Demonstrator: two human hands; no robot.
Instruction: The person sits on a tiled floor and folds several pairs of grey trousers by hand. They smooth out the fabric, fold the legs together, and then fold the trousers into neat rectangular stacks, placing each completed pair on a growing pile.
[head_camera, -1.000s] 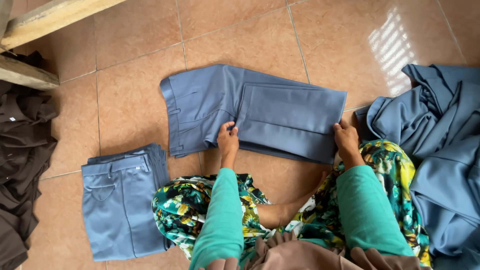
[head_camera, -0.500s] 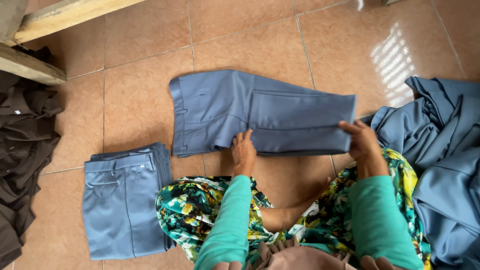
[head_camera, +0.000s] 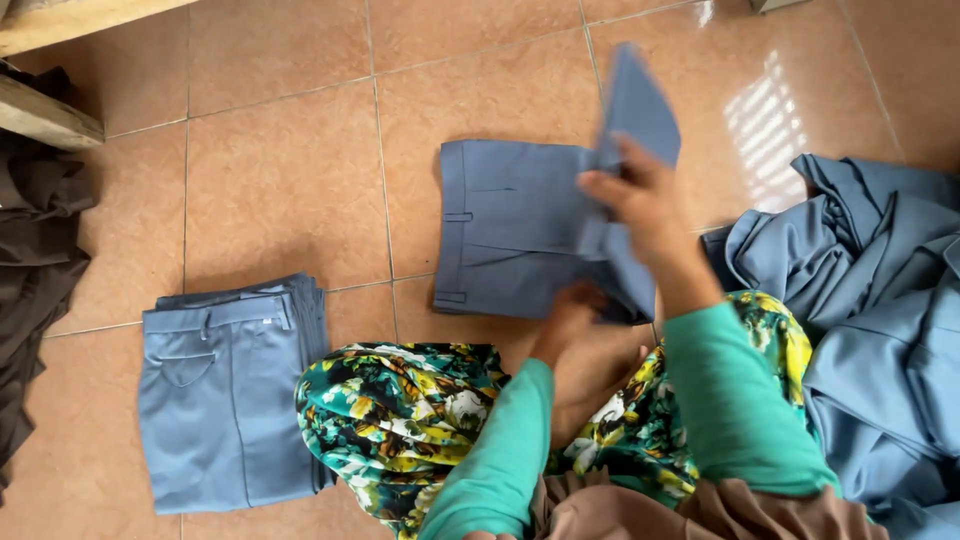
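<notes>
A pair of blue-grey trousers lies on the tiled floor in front of me, waistband to the left. My right hand grips the leg end and has it lifted up and over toward the waistband, blurred with motion. My left hand rests at the near edge of the trousers, partly under the raised cloth; how its fingers sit cannot be made out. My green sleeves and floral-patterned lap fill the bottom of the head view.
A stack of folded blue-grey trousers lies at my left. A heap of unfolded blue-grey cloth is on my right. Dark brown garments and wooden beams sit at the far left.
My right hand has lifted the leg end off the floor and swung it left over the trousers. My left hand slid to the near edge. The camera view shifted.
</notes>
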